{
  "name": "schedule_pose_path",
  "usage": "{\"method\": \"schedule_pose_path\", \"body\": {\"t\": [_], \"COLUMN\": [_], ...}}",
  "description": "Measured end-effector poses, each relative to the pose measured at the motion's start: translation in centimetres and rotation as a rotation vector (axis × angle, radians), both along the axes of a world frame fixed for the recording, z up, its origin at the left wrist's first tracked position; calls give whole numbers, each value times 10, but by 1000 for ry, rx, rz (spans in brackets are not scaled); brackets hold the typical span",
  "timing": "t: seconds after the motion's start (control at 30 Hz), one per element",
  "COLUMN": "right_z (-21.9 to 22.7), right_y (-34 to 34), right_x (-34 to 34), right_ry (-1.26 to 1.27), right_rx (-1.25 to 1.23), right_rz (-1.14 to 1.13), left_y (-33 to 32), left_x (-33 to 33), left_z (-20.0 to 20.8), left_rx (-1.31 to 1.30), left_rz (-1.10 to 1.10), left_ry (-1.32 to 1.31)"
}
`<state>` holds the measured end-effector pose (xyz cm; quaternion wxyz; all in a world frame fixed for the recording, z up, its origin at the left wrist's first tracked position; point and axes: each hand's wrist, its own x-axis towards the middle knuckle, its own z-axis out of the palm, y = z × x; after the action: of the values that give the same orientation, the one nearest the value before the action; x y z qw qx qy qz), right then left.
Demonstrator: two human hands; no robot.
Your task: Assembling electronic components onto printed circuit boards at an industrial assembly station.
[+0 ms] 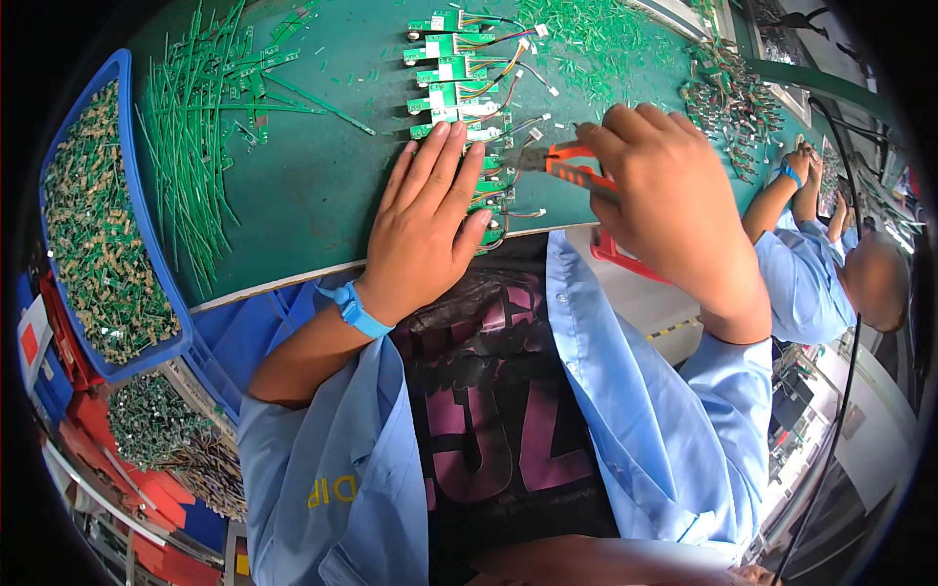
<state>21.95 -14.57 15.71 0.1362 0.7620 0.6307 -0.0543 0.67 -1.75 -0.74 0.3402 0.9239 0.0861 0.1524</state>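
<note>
Pressing flat on the circuit-board strip (467, 146), the left hand (427, 220) steadied it; the right hand (664, 200) gripped orange cutters (572, 166), probably snipping next.

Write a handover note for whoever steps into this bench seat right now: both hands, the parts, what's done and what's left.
Left hand: flat, pressing down the strip of small green circuit boards on the green mat.
Right hand: gripping orange-handled cutters, tips at the strip beside the left fingertips.
Done: green offcuts lie left; blue bin holds separated boards.
Left: the boards above the left hand remain joined, wires attached.
</note>
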Motion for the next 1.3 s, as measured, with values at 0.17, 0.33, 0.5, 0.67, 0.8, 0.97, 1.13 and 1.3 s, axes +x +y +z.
{"method": "schedule_pose_path", "body": {"t": [0.17,0.33,0.5,0.67,0.8,0.97,1.13,1.3], "right_z": [-4,-17,-25,-23,-26,-11,-8,-32], "right_y": [13,27,34,36,38,44,35,47], "right_x": [12,18,10,12,12,1,29,42], "right_ry": [-143,-221,-295,-292,-306,-47,-133,-285], "right_rx": [112,183,178,210,194,-142,7,204], "right_rz": [-5,38,114,119,123,-210,-164,-43], "left_y": [3,18,21,20,23,24,32,55], "left_x": [5,21,19,19,20,19,19,45], "left_z": [12,13,11,12,14,13,18,22], "left_rx": [51,88,120,96,119,171,106,144], "left_rz": [64,106,64,69,61,71,52,128], "left_ry": [-2,41,88,100,104,120,112,6]}}
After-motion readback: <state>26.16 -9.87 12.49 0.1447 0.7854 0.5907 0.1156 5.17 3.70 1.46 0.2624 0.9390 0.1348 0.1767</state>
